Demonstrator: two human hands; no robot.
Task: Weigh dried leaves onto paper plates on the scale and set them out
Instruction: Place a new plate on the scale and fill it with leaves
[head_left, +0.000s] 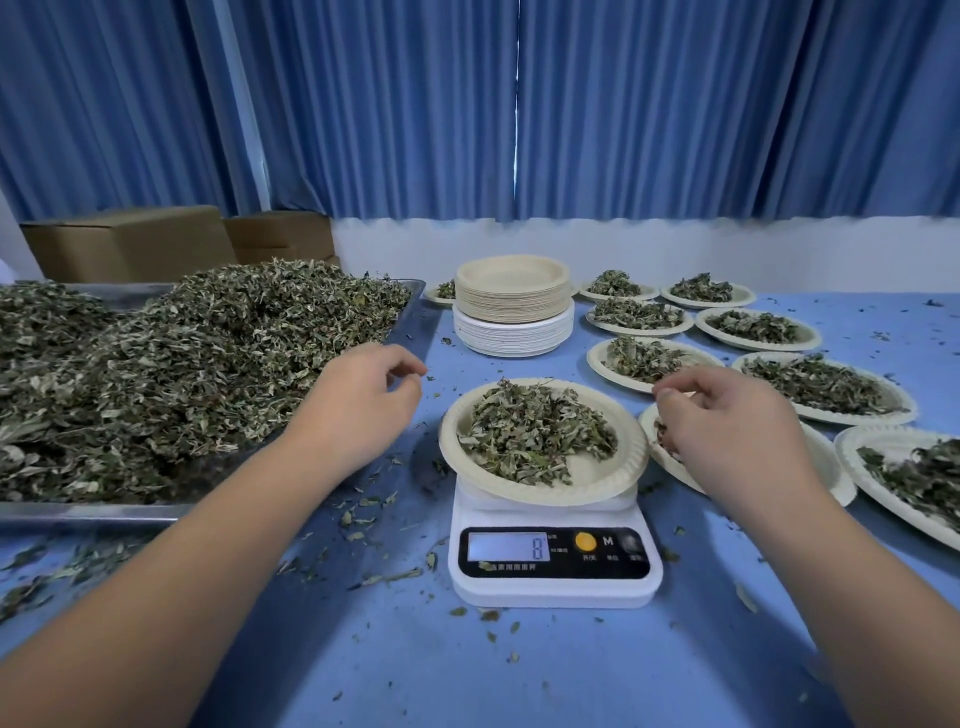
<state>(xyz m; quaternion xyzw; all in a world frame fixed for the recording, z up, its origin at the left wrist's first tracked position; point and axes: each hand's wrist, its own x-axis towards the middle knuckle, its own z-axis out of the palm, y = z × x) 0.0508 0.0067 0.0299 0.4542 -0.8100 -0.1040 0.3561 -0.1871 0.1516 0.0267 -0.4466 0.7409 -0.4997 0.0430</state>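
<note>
The paper plate (597, 480) on the scale (550, 587) held a loose grey-green mound of dried leaves (535, 431); the display read 8. Our left hand (363, 405) hung at its nine o'clock, loosely curled and empty. Our right hand (727, 431) was at three, fingertips bunched, and we could not tell whether it held anything. We counted nine filled plates (810, 340) set out, one stack of empty plates (514, 312) and one tray (93, 512).

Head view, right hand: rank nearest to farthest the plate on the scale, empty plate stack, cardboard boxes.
1. plate on the scale, beside the right hand
2. empty plate stack, back left
3. cardboard boxes, far back left
</note>
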